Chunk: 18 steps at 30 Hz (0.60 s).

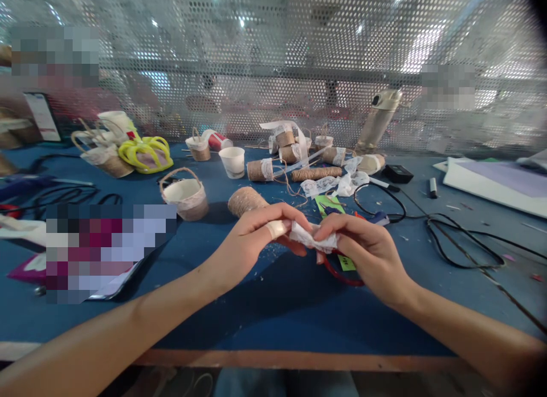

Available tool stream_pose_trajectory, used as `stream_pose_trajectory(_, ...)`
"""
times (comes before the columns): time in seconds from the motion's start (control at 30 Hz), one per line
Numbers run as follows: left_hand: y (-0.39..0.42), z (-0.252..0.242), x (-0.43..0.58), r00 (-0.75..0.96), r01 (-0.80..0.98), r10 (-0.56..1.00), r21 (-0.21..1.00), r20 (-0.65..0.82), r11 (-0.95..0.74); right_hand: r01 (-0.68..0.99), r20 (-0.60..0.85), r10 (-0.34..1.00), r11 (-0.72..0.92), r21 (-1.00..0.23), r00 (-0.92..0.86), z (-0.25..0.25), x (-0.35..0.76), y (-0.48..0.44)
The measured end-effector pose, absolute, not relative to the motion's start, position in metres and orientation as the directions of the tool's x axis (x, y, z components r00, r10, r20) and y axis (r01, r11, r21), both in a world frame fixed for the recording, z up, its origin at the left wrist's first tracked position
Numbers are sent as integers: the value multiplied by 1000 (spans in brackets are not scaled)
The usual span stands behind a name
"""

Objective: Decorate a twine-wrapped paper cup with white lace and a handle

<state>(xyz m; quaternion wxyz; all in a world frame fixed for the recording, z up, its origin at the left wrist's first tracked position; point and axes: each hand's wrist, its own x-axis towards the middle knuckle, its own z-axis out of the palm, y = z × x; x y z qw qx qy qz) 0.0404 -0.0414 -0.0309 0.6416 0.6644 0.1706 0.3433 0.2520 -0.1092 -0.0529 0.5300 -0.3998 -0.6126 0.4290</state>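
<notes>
A bunched strip of white lace (314, 238) is pinched between my two hands above the blue table. My left hand (260, 232) holds its left end, with a pale bandage round one finger. At the other end, the fingers of my right hand (363, 249) are closed on the lace. Behind my left hand a twine-wrapped roll (247, 201) lies on its side. Under my right hand, scissors with a red handle (342, 278) are partly hidden, beside a green paper piece (347, 262).
A small twine basket (188, 197) and a white paper cup (233, 162) stand behind to the left. Several twine-wrapped cups and loose lace (320, 186) lie further back. Black cable (465, 243) loops on the right, near a marker (433, 188). A perforated metal screen (273, 55) rises behind.
</notes>
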Motion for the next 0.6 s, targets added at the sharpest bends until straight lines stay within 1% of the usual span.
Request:
stream_pose_trajectory(0.07,-42,-31,39,719,-210,655,971,231,-112,24,327,934,334,-942,-145,-51,251,-109)
stream_pose_trajectory(0.13,-42,-30,40,714,-182,660,972,233,-147,16,333,932,338,-941,-143,-49,250,-109)
stream_pose_trajectory(0.27,-43,-28,42,697,-61,672,954,250,-292,31,312,946,316,-948,-83,-50,246,-109)
stream_pose_trajectory(0.37,-44,-28,43,700,30,658,909,278,-416,29,343,939,344,-939,-32,-51,245,-107)
stream_pose_trajectory(0.47,-45,-27,43,697,26,620,851,361,-525,-4,345,939,345,-939,-8,-51,246,-106)
stream_pose_trajectory(0.53,-44,-26,43,693,23,608,832,387,-555,-6,327,945,327,-945,-14,-51,247,-106)
stream_pose_trajectory(0.6,-43,-24,44,706,56,616,840,349,-540,17,309,951,310,-951,-27,-51,247,-106)
